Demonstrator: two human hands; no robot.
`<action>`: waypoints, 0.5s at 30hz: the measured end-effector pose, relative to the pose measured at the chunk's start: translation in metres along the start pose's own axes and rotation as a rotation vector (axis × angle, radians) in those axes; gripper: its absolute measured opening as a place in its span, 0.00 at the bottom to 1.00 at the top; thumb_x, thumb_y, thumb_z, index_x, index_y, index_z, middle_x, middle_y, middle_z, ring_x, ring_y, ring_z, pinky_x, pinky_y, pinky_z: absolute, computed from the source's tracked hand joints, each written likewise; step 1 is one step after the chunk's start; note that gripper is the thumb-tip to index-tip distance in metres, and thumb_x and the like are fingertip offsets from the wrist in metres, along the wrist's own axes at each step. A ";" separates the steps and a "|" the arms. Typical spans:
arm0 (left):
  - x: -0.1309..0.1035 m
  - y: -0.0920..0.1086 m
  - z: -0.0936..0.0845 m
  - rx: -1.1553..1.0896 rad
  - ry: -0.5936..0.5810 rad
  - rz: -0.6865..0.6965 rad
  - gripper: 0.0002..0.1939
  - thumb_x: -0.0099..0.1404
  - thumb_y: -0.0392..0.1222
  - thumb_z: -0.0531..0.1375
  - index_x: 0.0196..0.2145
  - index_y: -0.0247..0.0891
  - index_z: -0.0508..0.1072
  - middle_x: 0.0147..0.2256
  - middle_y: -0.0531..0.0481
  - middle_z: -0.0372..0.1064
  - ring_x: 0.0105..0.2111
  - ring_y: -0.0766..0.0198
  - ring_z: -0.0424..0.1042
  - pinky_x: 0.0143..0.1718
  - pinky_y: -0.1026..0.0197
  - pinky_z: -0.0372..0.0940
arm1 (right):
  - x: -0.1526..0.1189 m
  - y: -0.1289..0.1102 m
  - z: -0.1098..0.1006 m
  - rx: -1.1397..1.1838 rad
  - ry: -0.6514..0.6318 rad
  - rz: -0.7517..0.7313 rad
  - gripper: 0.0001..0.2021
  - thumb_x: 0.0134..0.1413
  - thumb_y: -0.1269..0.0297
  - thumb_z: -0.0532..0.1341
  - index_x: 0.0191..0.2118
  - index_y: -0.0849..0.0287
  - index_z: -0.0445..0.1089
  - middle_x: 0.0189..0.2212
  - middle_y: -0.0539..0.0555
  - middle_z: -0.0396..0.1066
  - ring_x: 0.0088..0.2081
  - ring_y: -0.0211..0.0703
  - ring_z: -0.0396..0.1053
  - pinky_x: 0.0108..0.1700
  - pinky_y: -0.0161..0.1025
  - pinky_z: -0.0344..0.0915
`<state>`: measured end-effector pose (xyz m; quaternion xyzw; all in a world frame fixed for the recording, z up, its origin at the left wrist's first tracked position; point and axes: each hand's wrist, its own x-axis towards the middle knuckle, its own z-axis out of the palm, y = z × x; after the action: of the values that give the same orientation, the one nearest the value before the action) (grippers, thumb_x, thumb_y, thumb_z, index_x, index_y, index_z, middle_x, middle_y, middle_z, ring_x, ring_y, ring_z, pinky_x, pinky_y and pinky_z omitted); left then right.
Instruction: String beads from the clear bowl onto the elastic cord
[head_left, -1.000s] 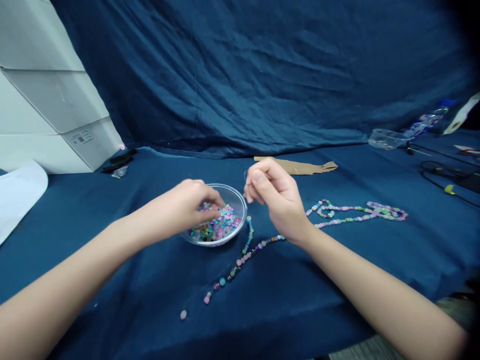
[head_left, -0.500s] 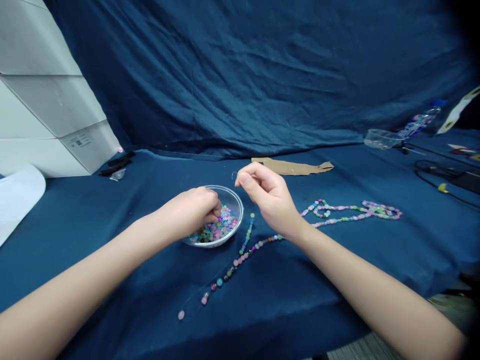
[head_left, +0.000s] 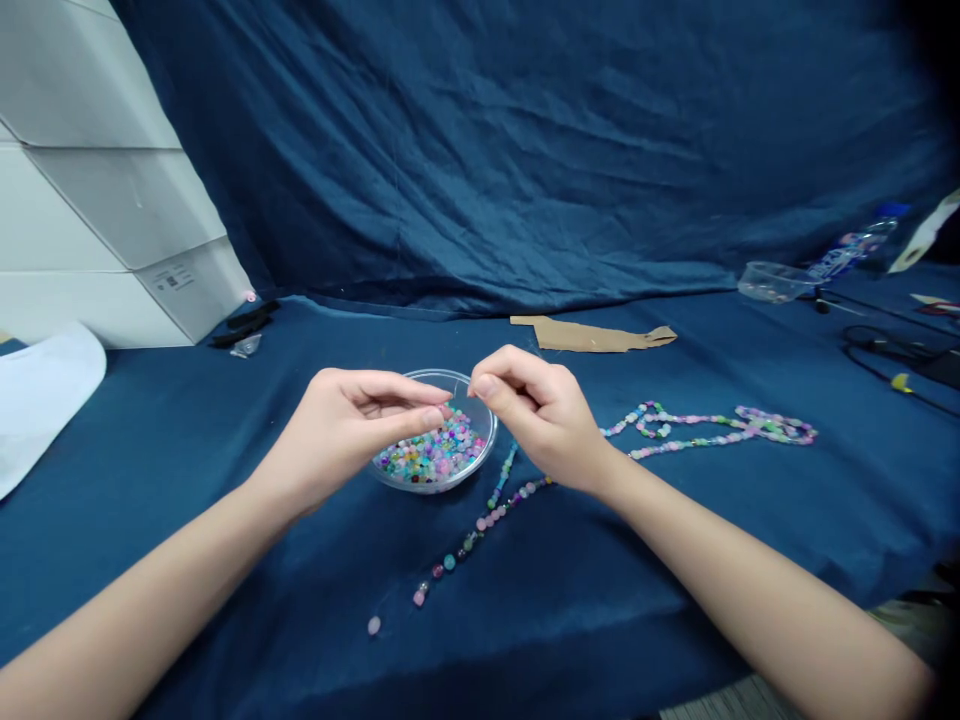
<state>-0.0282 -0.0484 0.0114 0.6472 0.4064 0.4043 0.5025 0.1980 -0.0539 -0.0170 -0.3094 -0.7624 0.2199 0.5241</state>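
Observation:
My left hand (head_left: pixel 360 425) is above the clear plastic bowl (head_left: pixel 491 440), thumb and fingers pinched around what looks like a small bead, mostly covered by the fingertips. Just to its right, my right hand (head_left: pixel 536 415) pinches the end of a thin clear thread (head_left: pixel 456 385), which shows faintly between the two hands. Many small coloured beads (head_left: pixel 435 455) lie in the bowl. A long bead strand (head_left: pixel 491 520) runs across the cloth beneath my right hand and loops at the right. Near the front, a lone pale pink bead (head_left: pixel 374 626) sits apart from the others on the thread.
Blue cloth (head_left: pixel 285 600) covers the table and hangs behind it. A torn cardboard piece (head_left: pixel 592 335) lies beyond my hands. White boxes (head_left: pixel 90 230) stand at left. At right are a clear tub (head_left: pixel 772 283), a plastic bottle (head_left: pixel 859 245) and black cables (head_left: pixel 885 345).
My left hand has risen out of the beads in the bowl and come up beside the right fingertips. The right hand has lowered slightly, still pinching the thread. The view has shifted a little.

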 end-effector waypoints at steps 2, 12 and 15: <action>-0.001 -0.002 -0.001 -0.045 -0.006 -0.025 0.12 0.55 0.42 0.77 0.39 0.44 0.87 0.37 0.49 0.85 0.39 0.60 0.84 0.44 0.68 0.78 | -0.001 0.000 0.001 -0.049 -0.002 -0.058 0.11 0.73 0.58 0.59 0.39 0.58 0.73 0.27 0.48 0.66 0.25 0.33 0.57 0.28 0.34 0.55; 0.000 -0.002 0.001 -0.002 -0.039 0.003 0.11 0.53 0.43 0.78 0.35 0.42 0.88 0.36 0.46 0.84 0.38 0.53 0.84 0.41 0.61 0.80 | -0.003 0.003 0.006 -0.308 0.062 -0.355 0.07 0.71 0.68 0.59 0.40 0.57 0.73 0.34 0.51 0.79 0.28 0.35 0.70 0.35 0.34 0.65; 0.000 -0.004 0.000 -0.019 -0.035 0.020 0.08 0.54 0.43 0.77 0.34 0.44 0.88 0.35 0.48 0.84 0.36 0.57 0.84 0.39 0.65 0.80 | -0.004 0.003 0.005 -0.322 0.058 -0.358 0.07 0.71 0.69 0.59 0.41 0.57 0.73 0.35 0.51 0.80 0.30 0.36 0.73 0.37 0.34 0.67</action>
<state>-0.0282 -0.0477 0.0076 0.6533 0.3872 0.4016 0.5118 0.1949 -0.0542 -0.0235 -0.2553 -0.8150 -0.0099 0.5201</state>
